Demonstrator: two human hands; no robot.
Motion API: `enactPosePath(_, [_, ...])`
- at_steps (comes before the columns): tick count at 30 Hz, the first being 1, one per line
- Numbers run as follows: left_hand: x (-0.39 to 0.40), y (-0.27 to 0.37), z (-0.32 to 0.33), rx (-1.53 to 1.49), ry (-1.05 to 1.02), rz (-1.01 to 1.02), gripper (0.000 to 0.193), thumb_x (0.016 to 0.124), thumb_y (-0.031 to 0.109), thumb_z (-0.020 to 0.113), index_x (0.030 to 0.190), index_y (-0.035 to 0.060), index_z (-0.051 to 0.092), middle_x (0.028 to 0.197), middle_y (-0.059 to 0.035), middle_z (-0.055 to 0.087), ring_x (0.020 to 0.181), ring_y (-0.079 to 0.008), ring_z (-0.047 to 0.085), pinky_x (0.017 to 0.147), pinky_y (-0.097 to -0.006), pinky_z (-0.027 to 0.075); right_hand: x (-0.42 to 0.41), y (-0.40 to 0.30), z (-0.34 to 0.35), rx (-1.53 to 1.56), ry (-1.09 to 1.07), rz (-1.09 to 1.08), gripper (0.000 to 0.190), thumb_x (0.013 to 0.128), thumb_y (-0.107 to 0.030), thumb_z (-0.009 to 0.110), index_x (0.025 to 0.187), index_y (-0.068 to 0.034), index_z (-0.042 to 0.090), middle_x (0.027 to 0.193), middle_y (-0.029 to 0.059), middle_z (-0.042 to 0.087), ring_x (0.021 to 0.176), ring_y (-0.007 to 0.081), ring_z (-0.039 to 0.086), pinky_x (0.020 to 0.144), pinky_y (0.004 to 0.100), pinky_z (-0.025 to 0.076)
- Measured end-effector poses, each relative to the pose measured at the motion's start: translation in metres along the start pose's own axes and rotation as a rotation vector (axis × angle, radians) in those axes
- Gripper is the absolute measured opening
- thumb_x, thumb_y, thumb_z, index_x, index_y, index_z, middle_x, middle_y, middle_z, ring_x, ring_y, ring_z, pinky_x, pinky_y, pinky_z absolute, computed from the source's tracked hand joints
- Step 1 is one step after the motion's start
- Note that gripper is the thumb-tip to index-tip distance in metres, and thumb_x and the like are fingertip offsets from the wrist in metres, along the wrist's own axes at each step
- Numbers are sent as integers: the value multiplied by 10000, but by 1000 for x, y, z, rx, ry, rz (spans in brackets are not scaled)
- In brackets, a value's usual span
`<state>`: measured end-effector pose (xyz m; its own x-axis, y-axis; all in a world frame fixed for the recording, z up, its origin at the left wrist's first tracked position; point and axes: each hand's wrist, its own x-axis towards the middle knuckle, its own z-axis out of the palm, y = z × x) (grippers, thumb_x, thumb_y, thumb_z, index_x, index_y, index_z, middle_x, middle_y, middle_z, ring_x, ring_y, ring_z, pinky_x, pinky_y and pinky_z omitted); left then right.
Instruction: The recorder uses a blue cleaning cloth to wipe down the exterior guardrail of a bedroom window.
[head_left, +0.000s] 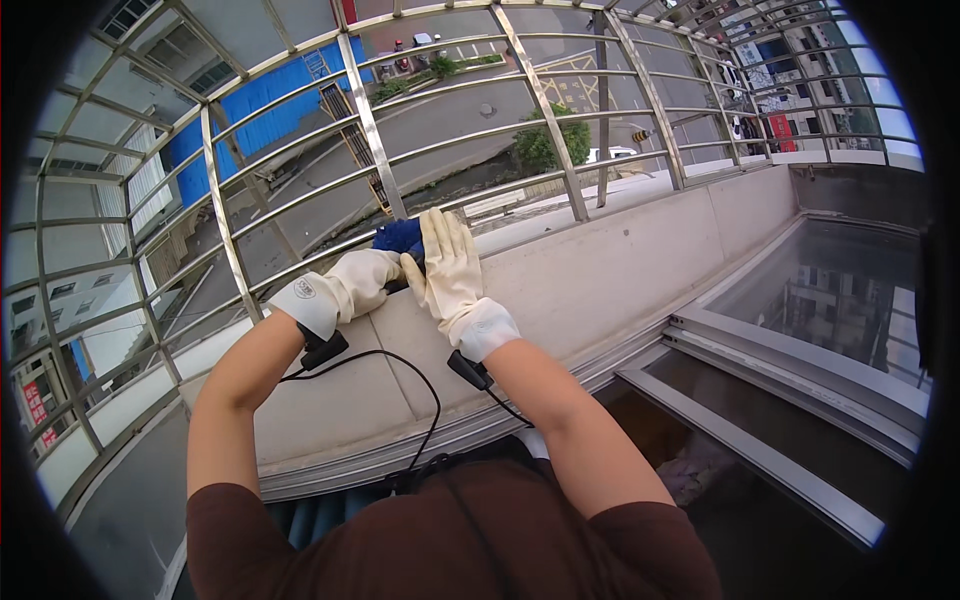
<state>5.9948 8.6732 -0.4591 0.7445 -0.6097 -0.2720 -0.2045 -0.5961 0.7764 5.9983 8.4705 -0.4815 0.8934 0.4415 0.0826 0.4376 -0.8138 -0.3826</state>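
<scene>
Both my hands wear cream rubber gloves and meet at the outer edge of a pale window ledge (600, 247), close to the metal bars. A dark blue cloth (397, 236) lies bunched between them, against a bar. My left hand (364, 281) is at the cloth's near left side; its fingers are mostly hidden, so its hold cannot be told. My right hand (446, 262) lies flat with its fingers stretched forward, its thumb side against the blue cloth. Black devices with cables sit at both wrists.
A stainless steel window cage (367, 112) encloses the ledge, with a street far below. Sliding window tracks (465, 412) run along the near side. Metal-framed glass panes (825, 292) stand at the right. A black cable (431, 390) loops across the ledge between my arms.
</scene>
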Motion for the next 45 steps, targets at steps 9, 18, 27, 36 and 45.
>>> enactPosePath(9, [-32,60,-61,-809,447,-347,395,888,-66,527,1245,2,679,1118,-52,706,999,-94,633,926,-241,518,1,8,-22,-23,51,-24,736,1002,-458,544,1554,-1,375,1588,183,424,1485,332,367,1236,459,249])
enactPosePath(18, [-95,123,-51,-685,887,-373,443,903,-77,639,1334,21,615,1209,-34,654,1019,-78,605,922,-238,511,-24,-1,-63,689,61,177,890,994,-467,625,1605,21,200,1597,262,363,1491,413,344,1233,472,268])
enactPosePath(27, [-87,193,-8,-299,1018,-27,677,885,-59,718,1494,67,450,1388,-143,580,1253,-246,598,1086,-351,489,-47,-86,-167,1621,-331,67,1134,891,-391,823,1643,-117,19,1623,186,287,1475,313,358,1171,428,365])
enactPosePath(36, [-56,270,30,-263,870,-74,1095,823,14,739,1655,109,34,1499,-185,498,1393,-347,501,1184,-392,364,-50,-26,-186,1922,-406,657,849,865,-95,839,1531,-101,312,1295,122,611,1122,224,667,936,359,577])
enactPosePath(45, [-72,252,7,-280,1207,-408,505,1005,190,629,1449,-22,512,1325,-223,618,1084,-283,672,864,-319,556,-14,35,-208,2009,-417,548,578,871,63,726,1398,-3,498,1116,139,716,960,190,730,869,300,610])
